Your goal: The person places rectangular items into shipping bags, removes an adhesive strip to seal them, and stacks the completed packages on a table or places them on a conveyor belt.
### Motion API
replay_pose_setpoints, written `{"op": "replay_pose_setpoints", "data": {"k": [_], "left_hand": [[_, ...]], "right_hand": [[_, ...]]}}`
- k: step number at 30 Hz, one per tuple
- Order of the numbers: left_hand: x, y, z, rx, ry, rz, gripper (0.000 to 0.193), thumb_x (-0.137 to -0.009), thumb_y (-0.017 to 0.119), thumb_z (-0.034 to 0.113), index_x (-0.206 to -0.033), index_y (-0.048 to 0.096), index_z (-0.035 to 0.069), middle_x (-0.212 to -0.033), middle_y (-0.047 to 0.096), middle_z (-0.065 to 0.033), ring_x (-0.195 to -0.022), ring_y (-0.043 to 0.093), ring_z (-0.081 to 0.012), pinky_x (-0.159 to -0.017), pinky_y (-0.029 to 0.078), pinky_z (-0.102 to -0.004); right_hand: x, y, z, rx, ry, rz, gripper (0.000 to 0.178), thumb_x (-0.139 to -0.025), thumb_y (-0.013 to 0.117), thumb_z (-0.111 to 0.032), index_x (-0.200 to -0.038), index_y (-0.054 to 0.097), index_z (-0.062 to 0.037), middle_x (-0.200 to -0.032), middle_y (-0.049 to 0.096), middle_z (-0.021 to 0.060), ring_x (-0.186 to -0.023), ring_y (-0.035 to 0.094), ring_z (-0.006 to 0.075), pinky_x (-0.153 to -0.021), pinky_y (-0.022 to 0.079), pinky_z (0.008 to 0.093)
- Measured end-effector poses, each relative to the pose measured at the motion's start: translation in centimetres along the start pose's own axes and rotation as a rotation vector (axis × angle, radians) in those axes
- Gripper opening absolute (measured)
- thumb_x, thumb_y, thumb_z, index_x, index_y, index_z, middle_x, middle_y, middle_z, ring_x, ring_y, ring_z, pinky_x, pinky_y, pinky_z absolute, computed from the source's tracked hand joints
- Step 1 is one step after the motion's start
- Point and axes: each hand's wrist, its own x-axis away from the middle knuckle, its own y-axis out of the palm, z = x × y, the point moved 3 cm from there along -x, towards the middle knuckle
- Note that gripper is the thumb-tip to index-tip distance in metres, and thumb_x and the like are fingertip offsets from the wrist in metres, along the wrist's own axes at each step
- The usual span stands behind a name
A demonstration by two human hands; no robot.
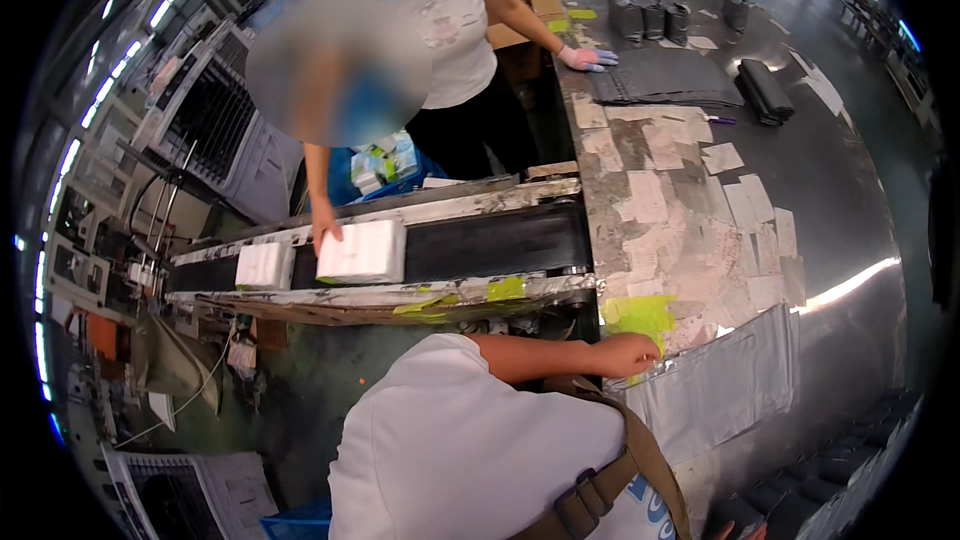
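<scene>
White shirt cloth (430, 440) and a brown strap (615, 480) with a buckle lie closest to my camera, across the lower middle. From that sleeve I follow a bare forearm to the left hand (625, 354), at the near edge of the bench (850, 230). Its fingers are curled in rather than spread, and the fingertips meet the upper left corner of the flat silver-grey bags (725, 375); whether they pinch the film or only rest against it, I cannot tell. Those bags lie flat on the bench, just right of a yellow-green patch (638, 316). Only a few fingers of the right hand (740, 532) show at my lower edge, near dark packages (810, 480), so I cannot read its grip. Across the bench, a co-worker's gloved hand (588, 58) lies open, fingers extended, beside a stack of dark grey bags (665, 77). The co-worker's bare hand (325, 223) reaches down to a white pack (362, 252) on the black conveyor belt (490, 243), its fingers touching the pack's upper left; a second white pack (265, 267) sits just left.
</scene>
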Motion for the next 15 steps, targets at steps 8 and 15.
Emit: {"op": "replay_pose_setpoints", "data": {"k": [8,15], "left_hand": [[7.0,-9.3,0.7,-0.119,0.010,0.570,0.014,-0.086,0.058,0.004,-0.096,0.066,0.004,-0.097,0.066,-0.0145,-0.090,0.064,-0.0313,-0.078,0.052,-0.0395],[30.4,-29.5,-1.3,-1.009,-0.441,1.008,0.037,-0.074,0.054,-0.010,-0.109,0.062,0.001,-0.103,0.062,-0.0193,-0.097,0.059,-0.0398,-0.086,0.049,-0.0451]], "right_hand": [[-2.1,11.3,-20.1,-0.683,-0.325,-0.158,0.045,-0.081,0.065,-0.011,-0.124,0.058,0.0019,-0.128,0.055,0.0232,-0.117,0.052,0.0409,-0.103,0.037,0.0487],[-2.2,13.3,-19.6,-0.940,-0.132,-0.161,0.033,-0.084,0.062,0.000,-0.117,0.061,0.0027,-0.125,0.056,0.0228,-0.113,0.056,0.0389,-0.097,0.045,0.0443]]}}
